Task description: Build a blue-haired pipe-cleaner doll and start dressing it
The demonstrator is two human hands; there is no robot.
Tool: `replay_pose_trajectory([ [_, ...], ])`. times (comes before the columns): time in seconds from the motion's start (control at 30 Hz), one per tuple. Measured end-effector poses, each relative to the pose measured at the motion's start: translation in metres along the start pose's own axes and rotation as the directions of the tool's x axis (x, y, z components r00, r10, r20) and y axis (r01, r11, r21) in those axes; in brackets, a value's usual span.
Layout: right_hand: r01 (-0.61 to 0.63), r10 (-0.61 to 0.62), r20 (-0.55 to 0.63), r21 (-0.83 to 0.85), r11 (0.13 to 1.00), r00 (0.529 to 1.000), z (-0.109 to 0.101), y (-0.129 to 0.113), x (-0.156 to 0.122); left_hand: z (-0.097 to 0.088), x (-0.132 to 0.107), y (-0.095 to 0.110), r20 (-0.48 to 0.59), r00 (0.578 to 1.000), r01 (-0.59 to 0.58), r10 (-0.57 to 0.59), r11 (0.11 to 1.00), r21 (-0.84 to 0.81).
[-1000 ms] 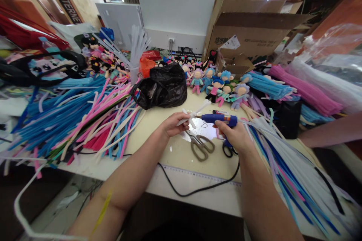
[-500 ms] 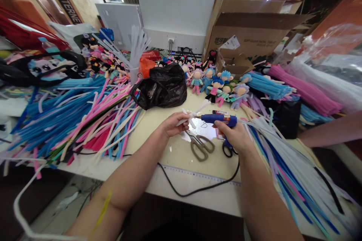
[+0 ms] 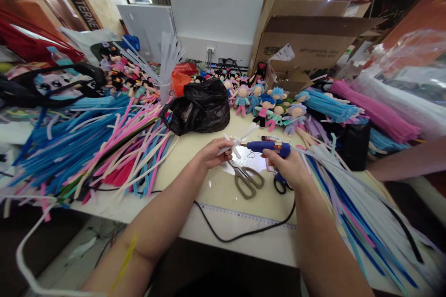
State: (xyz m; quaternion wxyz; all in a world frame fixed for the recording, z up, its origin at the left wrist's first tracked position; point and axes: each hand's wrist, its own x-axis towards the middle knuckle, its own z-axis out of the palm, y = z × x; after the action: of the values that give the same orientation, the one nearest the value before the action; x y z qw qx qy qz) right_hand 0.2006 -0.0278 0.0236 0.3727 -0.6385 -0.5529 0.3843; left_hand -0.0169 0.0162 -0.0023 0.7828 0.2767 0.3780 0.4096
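Observation:
Pinched in my left hand (image 3: 216, 153) is a bundle of white pipe cleaners (image 3: 238, 143), crossed and joined near the middle. My right hand (image 3: 287, 167) is wrapped round a blue glue gun (image 3: 266, 147). Its nozzle points left and ends at or very close to the crossing of the white pieces; whether it touches I cannot tell. Below the bundle, grey-handled scissors (image 3: 248, 182) lie on the table with their blades toward my left hand. A second, dark-handled pair of scissors (image 3: 280, 184) lies partly hidden beside my right wrist.
Blue and pink pipe cleaners (image 3: 87, 148) spread over the left side, and more white and blue ones (image 3: 351, 190) on the right. A black plastic bag (image 3: 205, 106), small dolls (image 3: 266, 106) and a cardboard box (image 3: 306, 37) stand behind. A black cord (image 3: 226, 240) loops along the front edge.
The glue gun and my right hand have shifted very slightly left. My left hand and the white bundle stay nearly in place.

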Motion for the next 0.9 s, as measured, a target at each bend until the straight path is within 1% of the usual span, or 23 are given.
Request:
replay_pose_trajectory([
  [0.2, -0.003, 0.003, -0.013, -0.01, 1.0, 1.0, -0.002, 0.0, 0.0, -0.001, 0.001, 0.0, -0.012, 1.0, -0.009, 0.009, 1.0, -0.014],
  [0.4, -0.001, 0.001, 0.0, -0.012, 1.0, 1.0, 0.0, 0.001, 0.0, -0.002, 0.001, 0.0, -0.001, 1.0, -0.007, 0.007, 1.0, -0.019],
  [0.57, 0.002, -0.004, -0.036, -0.042, 0.999, 0.999, -0.004, 0.0, 0.0, -0.003, 0.001, 0.0, 0.006, 1.0, -0.008, 0.009, 1.0, -0.021],
  [0.67, 0.024, -0.025, -0.102, -0.015, 1.0, 0.994, -0.014, 0.01, -0.002, -0.002, 0.0, 0.001, 0.041, 0.999, -0.013, 0.014, 0.999, -0.04],
  [0.73, 0.025, -0.019, -0.178, 0.032, 0.999, 0.984, -0.024, 0.024, -0.005, -0.001, -0.001, 0.001, 0.063, 0.998, -0.012, 0.015, 0.999, -0.047],
  [0.8, 0.004, 0.01, -0.282, 0.05, 0.999, 0.959, -0.034, 0.042, -0.011, 0.0, -0.001, 0.0, 0.079, 0.997, -0.007, 0.01, 0.999, -0.043],
  [0.87, -0.034, 0.032, -0.389, 0.001, 0.999, 0.921, -0.044, 0.061, -0.017, 0.002, -0.002, -0.001, 0.09, 0.996, -0.004, 0.007, 0.999, -0.034],
  [0.9, -0.048, 0.027, -0.421, -0.039, 0.998, 0.907, -0.048, 0.069, -0.021, 0.003, -0.002, -0.002, 0.092, 0.996, -0.004, 0.007, 1.0, -0.03],
])
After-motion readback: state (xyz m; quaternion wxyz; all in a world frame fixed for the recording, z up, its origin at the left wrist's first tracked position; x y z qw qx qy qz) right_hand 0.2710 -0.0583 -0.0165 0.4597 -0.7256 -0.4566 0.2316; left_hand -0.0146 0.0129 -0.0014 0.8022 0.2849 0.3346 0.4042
